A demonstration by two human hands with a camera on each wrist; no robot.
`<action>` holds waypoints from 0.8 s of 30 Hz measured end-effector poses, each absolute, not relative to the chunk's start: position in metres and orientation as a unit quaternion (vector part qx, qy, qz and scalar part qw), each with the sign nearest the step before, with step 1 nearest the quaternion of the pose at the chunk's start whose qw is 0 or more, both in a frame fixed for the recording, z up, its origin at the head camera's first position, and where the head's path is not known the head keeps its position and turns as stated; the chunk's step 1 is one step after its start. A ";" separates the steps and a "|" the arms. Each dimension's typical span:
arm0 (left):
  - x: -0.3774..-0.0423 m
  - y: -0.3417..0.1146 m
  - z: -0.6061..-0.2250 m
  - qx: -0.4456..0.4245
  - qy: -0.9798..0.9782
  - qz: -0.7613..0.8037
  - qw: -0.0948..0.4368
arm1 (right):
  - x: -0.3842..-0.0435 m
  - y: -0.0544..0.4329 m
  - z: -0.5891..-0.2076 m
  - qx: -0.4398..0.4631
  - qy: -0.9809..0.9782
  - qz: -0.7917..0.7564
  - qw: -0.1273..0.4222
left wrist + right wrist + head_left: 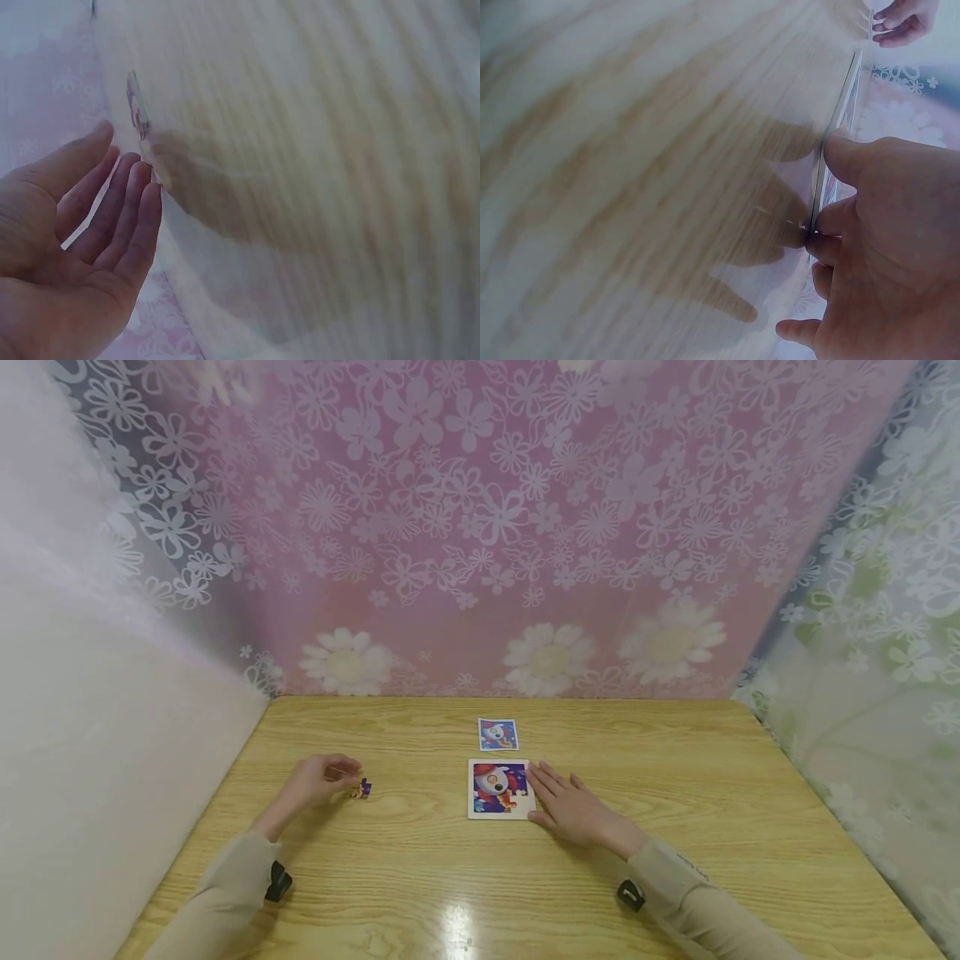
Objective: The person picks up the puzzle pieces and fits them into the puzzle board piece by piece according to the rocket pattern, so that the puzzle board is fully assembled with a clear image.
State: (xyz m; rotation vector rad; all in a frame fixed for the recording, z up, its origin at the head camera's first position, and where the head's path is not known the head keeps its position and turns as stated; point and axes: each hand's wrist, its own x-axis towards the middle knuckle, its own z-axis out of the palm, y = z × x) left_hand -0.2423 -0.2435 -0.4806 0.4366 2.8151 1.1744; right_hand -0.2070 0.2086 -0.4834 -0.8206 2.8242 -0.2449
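In the head view my left hand [318,781] is low over the left part of the table, its thumb and fingers loosely bent. Just by the fingertips lies a small purple and orange puzzle piece [365,789]. A gap shows between thumb and fingers of the left hand [97,225] in the left wrist view, with nothing visible in it. My right hand [573,806] rests with extended fingers on the right edge of a white-framed puzzle board [471,789]. A colourful cartoon picture fills most of the board; a pale gap shows at its lower right.
Behind the board lies a small picture card [498,735] with a similar cartoon. Both stand on a wood-grain table [420,877]. A flowered wall covering [487,527] rises at the table's back edge, with walls at left and right.
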 end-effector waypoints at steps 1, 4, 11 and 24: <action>-0.241 -0.244 -0.480 0.145 0.915 0.375 0.036 | -0.207 0.209 -0.484 -0.278 0.952 -0.083 0.094; -0.236 -0.245 -0.479 0.158 0.915 0.369 0.048 | -0.207 0.209 -0.484 -0.281 0.952 -0.082 0.090; -0.234 -0.243 -0.480 0.177 0.918 0.351 0.051 | -0.206 0.208 -0.482 -0.274 0.954 -0.075 0.092; -0.244 -0.241 -0.482 0.142 0.915 0.373 0.056 | -0.206 0.209 -0.483 -0.278 0.953 -0.074 0.093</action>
